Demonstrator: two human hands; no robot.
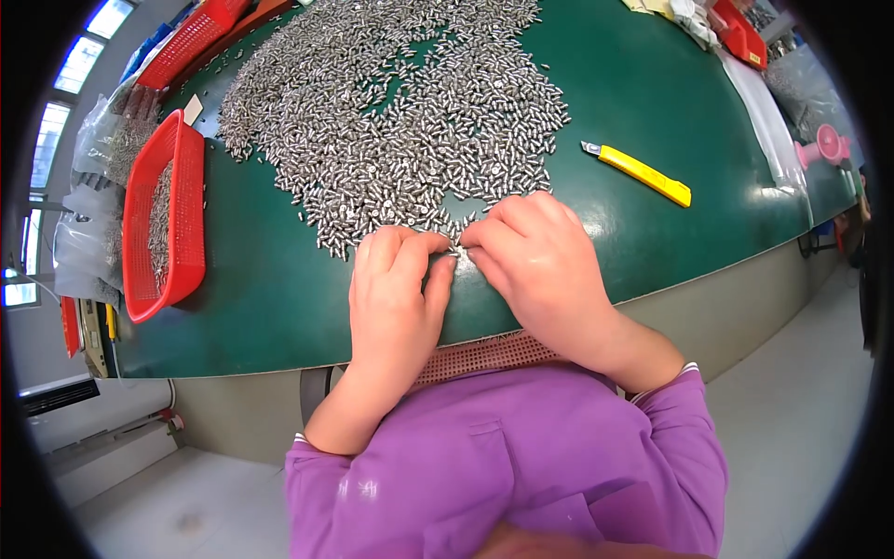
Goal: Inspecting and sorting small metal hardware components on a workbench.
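Note:
A broad pile of small, shiny, bullet-shaped metal parts (391,158) spreads over the green tabletop (643,242). At the pile's near edge, my left hand (396,284) has its fingers curled, with index finger and thumb pinched on a tiny metal part (454,251). Facing it, my right hand (545,265) is closed in a similar pinch at the same spot. The fingertips of both hands nearly meet there. My fingers partly cover what they grip, so its details do not show.
A yellow utility knife (643,174) lies right of the pile, its blade end toward the parts. On the left stands a red plastic basket (193,214) holding more parts, with clear plastic bags (88,233) beside it. A pink object (827,147) sits far right.

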